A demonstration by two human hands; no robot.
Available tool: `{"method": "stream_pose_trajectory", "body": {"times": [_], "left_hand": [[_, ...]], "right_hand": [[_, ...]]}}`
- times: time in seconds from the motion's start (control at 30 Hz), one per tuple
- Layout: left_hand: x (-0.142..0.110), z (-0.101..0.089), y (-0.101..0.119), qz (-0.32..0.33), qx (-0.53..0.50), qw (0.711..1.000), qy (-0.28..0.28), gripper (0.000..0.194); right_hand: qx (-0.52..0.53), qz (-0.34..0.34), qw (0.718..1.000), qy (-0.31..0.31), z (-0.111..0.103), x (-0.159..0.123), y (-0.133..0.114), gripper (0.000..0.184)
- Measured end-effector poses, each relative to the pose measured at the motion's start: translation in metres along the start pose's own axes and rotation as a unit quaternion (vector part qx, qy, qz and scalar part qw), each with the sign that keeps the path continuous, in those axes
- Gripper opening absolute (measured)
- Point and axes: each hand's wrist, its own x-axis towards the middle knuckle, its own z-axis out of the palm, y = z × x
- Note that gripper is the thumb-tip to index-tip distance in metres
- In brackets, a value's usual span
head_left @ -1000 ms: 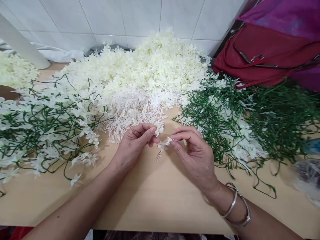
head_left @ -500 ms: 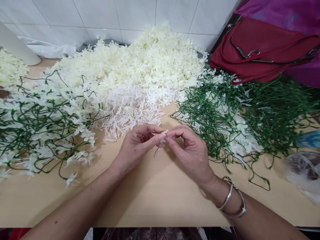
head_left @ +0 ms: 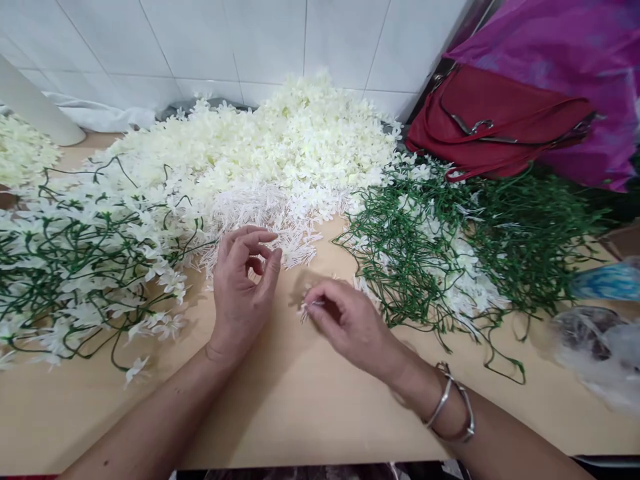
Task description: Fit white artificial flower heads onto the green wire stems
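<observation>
My left hand (head_left: pixel 243 293) is raised over the table, its fingers bent and the thumb apart from them, with nothing held. Just beyond its fingertips lies a heap of thin white flower stamens (head_left: pixel 295 247). My right hand (head_left: pixel 350 327), in the middle, pinches a small bunch of white stamens (head_left: pixel 303 311) between thumb and forefinger; their ends poke out to the left, and the rest is hidden by the fingers. To the right of that hand is a tangle of green artificial stems (head_left: pixel 400 247) mixed with white petals.
A large pile of cream artificial flowers (head_left: pixel 280 140) lies against the tiled wall. White flowers on green stems (head_left: pixel 100 253) spread at the left. A red handbag (head_left: pixel 505 120), a purple bag (head_left: pixel 560 60) and a clear plastic bag (head_left: pixel 600 360) sit on the right of the table (head_left: pixel 300 413).
My hands were together at the small white piece and are now apart. The left has let go and moved left; the right has lowered slightly, still pinching white stamens. The view has shifted slightly.
</observation>
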Motion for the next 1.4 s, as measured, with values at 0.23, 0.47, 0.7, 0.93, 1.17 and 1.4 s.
{"method": "stream_pose_trajectory", "body": {"times": [0.23,0.47,0.7,0.93,1.17,1.4], "left_hand": [[0.03,0.022,0.011,0.033,-0.006,0.981,-0.19,0.015],[0.07,0.077,0.002,0.031,0.077,0.961,-0.265,0.018],[0.089,0.061,0.007,0.016,0.122,0.963,-0.239,0.012],[0.079,0.021,0.018,-0.082,0.08,0.959,-0.258,0.022],[0.022,-0.015,0.009,-0.223,-0.112,0.941,-0.229,0.033],[-0.009,-0.019,-0.008,-0.202,-0.181,0.913,-0.304,0.029]], "right_hand": [[-0.129,-0.078,0.988,0.045,-0.001,0.002,0.001,0.018],[-0.251,-0.099,0.963,0.021,0.006,-0.007,-0.004,0.017],[-0.251,-0.127,0.959,0.038,0.007,-0.008,-0.001,0.018],[-0.155,-0.1,0.98,0.075,0.0,-0.006,-0.003,0.015],[0.012,-0.065,0.985,0.16,-0.009,0.003,0.001,0.008],[0.135,0.005,0.985,0.104,-0.002,0.0,0.006,0.005]]}}
